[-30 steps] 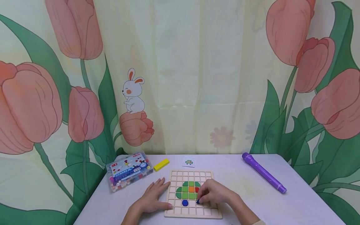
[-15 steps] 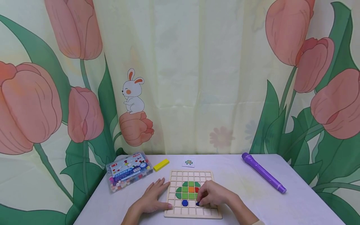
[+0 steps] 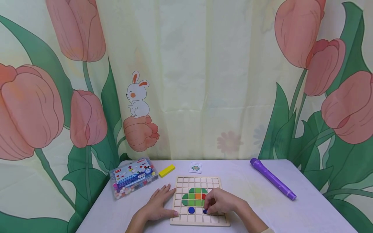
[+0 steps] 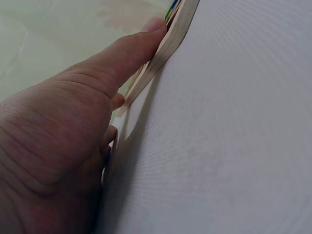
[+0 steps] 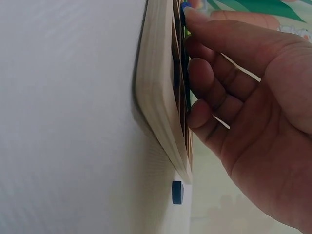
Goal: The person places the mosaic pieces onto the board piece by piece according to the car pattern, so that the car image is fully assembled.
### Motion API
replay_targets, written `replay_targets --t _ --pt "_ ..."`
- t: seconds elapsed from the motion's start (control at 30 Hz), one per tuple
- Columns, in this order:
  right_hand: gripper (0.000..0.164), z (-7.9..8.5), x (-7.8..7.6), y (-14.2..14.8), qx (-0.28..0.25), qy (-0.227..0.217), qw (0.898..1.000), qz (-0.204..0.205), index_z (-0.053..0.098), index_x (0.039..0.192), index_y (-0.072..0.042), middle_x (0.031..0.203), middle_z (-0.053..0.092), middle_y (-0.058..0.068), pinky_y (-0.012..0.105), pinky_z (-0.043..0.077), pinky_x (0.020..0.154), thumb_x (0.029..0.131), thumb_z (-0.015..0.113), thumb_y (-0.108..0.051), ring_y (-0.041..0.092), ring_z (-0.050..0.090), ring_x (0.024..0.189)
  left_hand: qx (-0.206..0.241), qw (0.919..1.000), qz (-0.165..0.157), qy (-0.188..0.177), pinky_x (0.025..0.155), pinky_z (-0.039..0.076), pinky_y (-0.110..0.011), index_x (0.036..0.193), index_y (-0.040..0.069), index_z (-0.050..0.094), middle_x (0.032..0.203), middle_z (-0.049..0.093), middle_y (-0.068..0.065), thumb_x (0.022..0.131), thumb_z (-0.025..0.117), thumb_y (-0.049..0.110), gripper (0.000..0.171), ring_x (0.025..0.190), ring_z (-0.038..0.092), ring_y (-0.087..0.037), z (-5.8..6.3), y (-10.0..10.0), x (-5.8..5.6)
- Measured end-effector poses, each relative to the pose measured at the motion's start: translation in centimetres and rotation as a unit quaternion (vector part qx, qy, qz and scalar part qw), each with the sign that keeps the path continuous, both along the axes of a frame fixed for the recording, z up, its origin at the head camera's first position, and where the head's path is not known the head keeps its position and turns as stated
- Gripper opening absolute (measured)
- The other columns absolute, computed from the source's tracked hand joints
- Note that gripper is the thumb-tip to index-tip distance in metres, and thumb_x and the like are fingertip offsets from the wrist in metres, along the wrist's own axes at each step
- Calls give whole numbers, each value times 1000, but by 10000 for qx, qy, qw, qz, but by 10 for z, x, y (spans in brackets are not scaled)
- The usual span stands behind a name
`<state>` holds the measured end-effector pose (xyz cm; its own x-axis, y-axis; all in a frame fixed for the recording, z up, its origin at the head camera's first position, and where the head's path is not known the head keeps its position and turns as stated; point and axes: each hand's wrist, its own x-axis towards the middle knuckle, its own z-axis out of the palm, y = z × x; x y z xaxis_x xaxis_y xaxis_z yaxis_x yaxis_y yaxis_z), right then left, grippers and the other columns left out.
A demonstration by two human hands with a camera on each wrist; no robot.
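A wooden grid board (image 3: 201,223) lies on the table, with green, orange and red pieces set in its middle cells. A round blue shape (image 3: 191,210) sits in a lower cell. My left hand (image 3: 157,204) lies at the board's left side, fingers spread straight, thumb on the frame near the lower corner. My right hand (image 3: 222,200) pinches a small dark blue piece (image 3: 205,211) at a lower cell to the right of the round shape. Its fingers cover part of the piece and the board's right side. In the right wrist view the thumb tip (image 5: 196,15) presses against the blue.
A small dark blue block (image 5: 177,192) lies beyond the board's edge. Behind the board are a pattern card (image 3: 195,167) and a yellow block (image 3: 167,171). A clear box of beads (image 3: 134,177) stands left. A purple microphone-shaped stick (image 3: 273,179) lies right.
My right hand has shifted slightly down with the blue piece, toward the lower cell. The left hand stays in place.
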<state>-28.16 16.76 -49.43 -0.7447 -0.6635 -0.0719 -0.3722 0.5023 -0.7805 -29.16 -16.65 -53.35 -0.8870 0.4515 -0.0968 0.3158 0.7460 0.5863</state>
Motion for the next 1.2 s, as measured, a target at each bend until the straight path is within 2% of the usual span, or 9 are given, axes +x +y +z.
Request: replay_targets --t 0.3,0.57,0.73,1.0,1.2 --pt "10 1 3 -2 26 -25 10000 -60 79 86 -12 76 71 -6 16 46 60 86 83 -2 2 55 66 4 10000 -2 -15 128 4 -68 161 23 41 173 24 -15 80 76 71 100 161 13 -41 -1 -1 -1" --pt "9 3 4 -2 145 -78 9998 -123 80 88 -14 78 72 -6 17 47 64 86 83 -6 4 56 69 -20 10000 -13 -5 128 4 -69 161 23 41 173 24 -15 80 76 71 100 161 14 -42 -2 -1 -1" --pt "8 5 2 3 110 28 9999 -93 80 91 -13 75 68 -6 17 46 63 86 83 -7 4 55 68 -34 10000 -2 9 128 4 -68 161 24 41 173 24 -15 80 76 72 101 161 14 -41 -3 -1 -1" --pt "16 5 -6 15 -46 113 9983 -568 80 102 -15 78 66 -4 21 46 63 87 82 -10 10 57 73 -16 10000 -11 -8 128 4 -68 161 23 41 173 24 -14 80 76 71 101 161 14 -41 -3 0 -2" --pt "19 11 -8 27 -89 330 9975 -625 78 108 -10 82 66 -3 20 46 63 89 81 -12 11 57 74 -53 10000 1 -19 128 4 -69 161 24 41 173 24 -14 80 76 71 101 161 14 -41 -2 0 -2"
